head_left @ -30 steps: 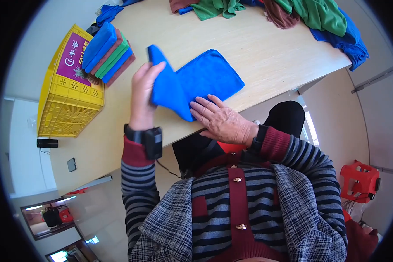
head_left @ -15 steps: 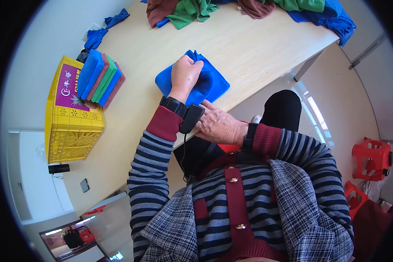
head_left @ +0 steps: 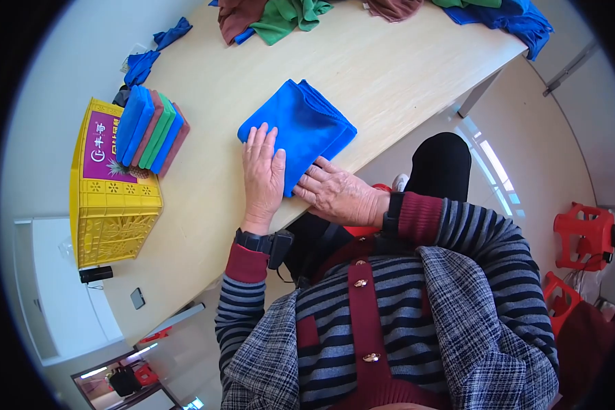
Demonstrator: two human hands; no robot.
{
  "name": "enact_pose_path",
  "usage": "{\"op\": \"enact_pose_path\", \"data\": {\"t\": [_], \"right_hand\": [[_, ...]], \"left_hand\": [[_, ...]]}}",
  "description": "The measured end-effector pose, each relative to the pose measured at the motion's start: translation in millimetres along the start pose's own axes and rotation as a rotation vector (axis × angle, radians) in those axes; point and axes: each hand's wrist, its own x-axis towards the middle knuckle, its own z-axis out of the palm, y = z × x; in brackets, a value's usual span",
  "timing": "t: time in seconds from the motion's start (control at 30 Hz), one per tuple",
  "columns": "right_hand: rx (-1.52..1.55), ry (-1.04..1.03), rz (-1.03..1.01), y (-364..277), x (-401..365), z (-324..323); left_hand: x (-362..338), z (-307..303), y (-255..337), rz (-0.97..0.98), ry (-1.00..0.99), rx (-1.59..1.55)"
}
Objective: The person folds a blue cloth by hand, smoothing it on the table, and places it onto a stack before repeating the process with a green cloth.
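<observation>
A folded blue cloth (head_left: 297, 126) lies flat on the table, its layered edges showing at the far right side. My left hand (head_left: 263, 167) rests palm down across the cloth's left edge, fingers straight and open. At the near right edge of the cloth is my right hand (head_left: 342, 195), its fingers apart and touching the fabric; the thumb is hidden beneath. Neither hand visibly grips the cloth.
A stack of folded blue, brown and green cloths (head_left: 152, 130) leans against a yellow crate (head_left: 119, 219) on the left. Loose cloths (head_left: 280, 20) lie along the far side. A phone (head_left: 137, 298) sits near the left corner of the table (head_left: 205, 178). Red stools (head_left: 584, 236) stand at right.
My left hand has let go of the bunched far part of the cloth and come back to its left edge, opening flat. The cloth now lies smoother. My right hand has barely moved.
</observation>
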Motion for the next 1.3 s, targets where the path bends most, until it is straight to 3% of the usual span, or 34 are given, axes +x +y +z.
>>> {"op": "enact_pose_path", "data": {"t": [0.2,0.3,0.33,0.43,0.5,0.57,0.63,0.77,0.87,1.0,1.07,1.1,1.2,1.3], "right_hand": [[0.041,-0.013,-0.011,-0.8,-3.9,-22.5],[0.381,-0.477,0.159,-7.5,1.6,-58.2],[0.381,-0.483,0.16,-10.5,8.8,-71.8],[0.373,-0.412,0.203,-15.1,45.8,-82.4],[0.212,0.254,0.164,-4.5,67.7,-52.8],[0.193,0.217,0.253,10.7,77.2,-29.5],[0.158,0.139,0.425,27.1,84.0,-10.3],[-0.114,0.061,0.444,60.1,61.7,1.2],[-0.151,0.031,0.465,64.7,57.2,-0.7],[-0.191,0.031,0.489,65.5,56.2,-4.2],[-0.194,0.044,0.481,62.4,56.6,-1.3],[-0.194,0.04,0.487,62.1,56.3,-1.5],[-0.203,0.043,0.494,62.4,58.3,-4.3],[-0.187,0.029,0.496,62.2,57.2,-6.9]], "left_hand": [[2.9,1.2,6.6,0.062,-0.121,0.091],[2.0,1.8,12.6,0.103,-0.161,0.232],[0.5,2.5,11.5,0.099,-0.161,0.227],[-0.5,2.0,6.5,0.17,-0.184,0.315],[-2.0,3.6,9.4,0.123,-0.196,0.21],[-5.0,3.9,12.2,0.024,-0.224,0.008],[-3.7,3.5,16.4,0.04,-0.2,0.071],[-3.9,1.6,16.0,0.06,-0.146,0.198],[-1.6,-3.9,4.9,0.083,-0.158,0.221],[17.0,-7.8,-29.8,0.014,-0.018,0.149],[30.6,-9.4,-48.8,-0.223,-0.01,-0.235],[36.0,-11.5,-54.3,-0.228,-0.003,-0.225],[53.0,-19.3,-65.4,-0.388,-0.155,-0.87],[63.1,-23.9,-72.0,-0.371,-0.271,-0.861]]}}
